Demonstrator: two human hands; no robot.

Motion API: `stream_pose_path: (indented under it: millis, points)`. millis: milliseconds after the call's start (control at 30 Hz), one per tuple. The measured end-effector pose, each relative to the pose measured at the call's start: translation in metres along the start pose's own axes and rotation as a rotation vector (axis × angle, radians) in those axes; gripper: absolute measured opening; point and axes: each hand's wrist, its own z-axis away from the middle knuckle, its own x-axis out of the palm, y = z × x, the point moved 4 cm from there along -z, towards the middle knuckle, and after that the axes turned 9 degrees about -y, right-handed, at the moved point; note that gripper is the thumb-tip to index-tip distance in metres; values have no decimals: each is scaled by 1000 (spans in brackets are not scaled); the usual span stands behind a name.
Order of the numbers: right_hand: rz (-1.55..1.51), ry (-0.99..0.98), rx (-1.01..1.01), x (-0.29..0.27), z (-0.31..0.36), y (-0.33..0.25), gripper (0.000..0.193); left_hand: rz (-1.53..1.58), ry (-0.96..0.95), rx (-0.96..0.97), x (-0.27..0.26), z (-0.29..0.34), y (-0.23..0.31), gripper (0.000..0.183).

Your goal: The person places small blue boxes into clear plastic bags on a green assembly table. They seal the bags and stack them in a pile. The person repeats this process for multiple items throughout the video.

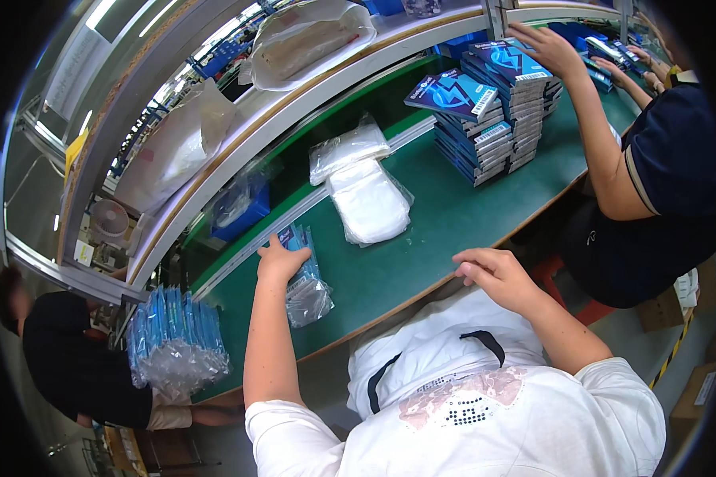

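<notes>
My left hand [281, 262] is on a small pile of flat blue boxes in clear plastic bags [304, 280], its thumb across the top and its fingers at the left side. The loose ends of the bags hang toward me. Over the table's front edge, my right hand [497, 276] is held in the air with loosely bent fingers and nothing in it. Between and beyond my hands lie a stack of clear, empty plastic bags [367, 203] and another clear bag bundle [348, 151]. Stacks of unbagged blue boxes [463, 97] stand at the far right.
At the left end of the green table [422, 238] stands a row of bagged blue boxes [175, 338]. A blue bin [243, 213] sits under the shelf [294, 91], which holds large plastic bags. One co-worker [652, 159] handles boxes at right; another person [71, 358] is at left.
</notes>
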Motion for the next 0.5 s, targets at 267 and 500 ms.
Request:
stream_pose_path:
  millis: [267,500]
  points:
    - [45,-58,19,16,-11,-15,26,-46,5,42,19,10,4,104]
    - [194,-97,-199,18,-22,-47,23,-49,210,132,10,4,-36,94]
